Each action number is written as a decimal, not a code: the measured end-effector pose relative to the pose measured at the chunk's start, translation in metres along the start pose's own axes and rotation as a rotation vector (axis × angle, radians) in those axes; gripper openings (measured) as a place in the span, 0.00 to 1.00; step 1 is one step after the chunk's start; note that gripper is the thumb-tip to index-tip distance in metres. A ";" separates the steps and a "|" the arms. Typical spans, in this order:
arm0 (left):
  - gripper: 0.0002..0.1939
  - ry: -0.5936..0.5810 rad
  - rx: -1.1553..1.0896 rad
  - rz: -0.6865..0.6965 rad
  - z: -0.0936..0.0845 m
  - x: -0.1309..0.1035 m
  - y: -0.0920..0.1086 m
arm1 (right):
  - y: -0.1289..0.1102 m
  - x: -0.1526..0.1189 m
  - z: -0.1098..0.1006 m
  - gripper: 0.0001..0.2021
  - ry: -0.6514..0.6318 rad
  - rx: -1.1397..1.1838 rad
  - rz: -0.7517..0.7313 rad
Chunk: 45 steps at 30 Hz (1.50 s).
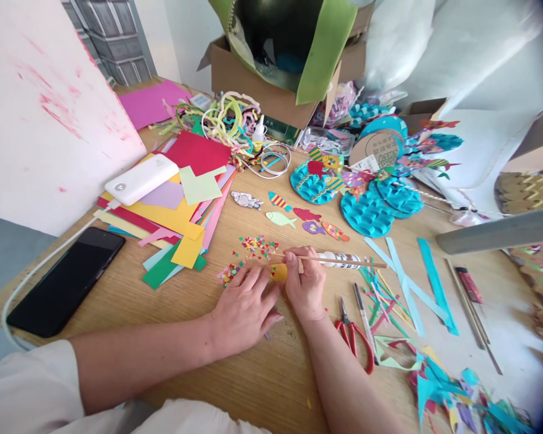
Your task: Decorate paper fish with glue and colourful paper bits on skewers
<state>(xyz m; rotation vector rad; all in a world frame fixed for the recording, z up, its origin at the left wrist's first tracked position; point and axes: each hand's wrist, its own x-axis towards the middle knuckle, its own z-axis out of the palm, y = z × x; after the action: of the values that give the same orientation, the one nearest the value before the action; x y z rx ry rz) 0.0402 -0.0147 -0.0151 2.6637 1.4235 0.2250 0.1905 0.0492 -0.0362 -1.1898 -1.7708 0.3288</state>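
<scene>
Between the hands, flat on the wooden tabletop (262, 377): a yellow paper piece (279, 273), partly hidden by fingers; a few small coloured marks are seen near its left end, while the visible rest is left plain, so its decoration is judged to be only partly done.
Left hand (242, 310): laid low and palm down, fingers slightly spread, with fingertips set at the yellow piece; nothing is seen to be gripped.
Right hand (304, 283): a thin wooden stick (344, 261) is pinched between thumb and fingers, its tip pointed towards the confetti.
Confetti (256, 246): loose paper bits are gathered in 2 patches just beyond the left hand, so plenty is left unused.
Cut fish: 6 are laid out beyond the confetti. Stripes are shown on 1 (279, 201), dots on the orange fish (335, 231); the pale green fish (280, 219) is left mostly plain.
Blue discs (366, 211): several decorated fish are already mounted among them.
Glue bottle (341, 260): laid on its side, just beside the right hand.
Red-handled scissors (353, 337): set down near the right forearm, untouched.
</scene>
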 end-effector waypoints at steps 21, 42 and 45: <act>0.27 -0.016 0.014 -0.018 -0.002 -0.002 0.003 | 0.005 -0.002 -0.002 0.08 0.044 -0.023 0.077; 0.27 -0.005 -0.013 -0.013 0.000 -0.002 0.001 | 0.011 -0.007 -0.002 0.11 0.088 0.016 0.166; 0.27 -0.010 -0.012 -0.014 0.001 -0.002 0.001 | 0.012 -0.005 -0.002 0.10 0.048 -0.018 0.130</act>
<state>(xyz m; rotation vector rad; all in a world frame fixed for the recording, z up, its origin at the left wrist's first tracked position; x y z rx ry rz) 0.0403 -0.0168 -0.0158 2.6406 1.4326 0.2175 0.1996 0.0499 -0.0454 -1.3185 -1.6619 0.3585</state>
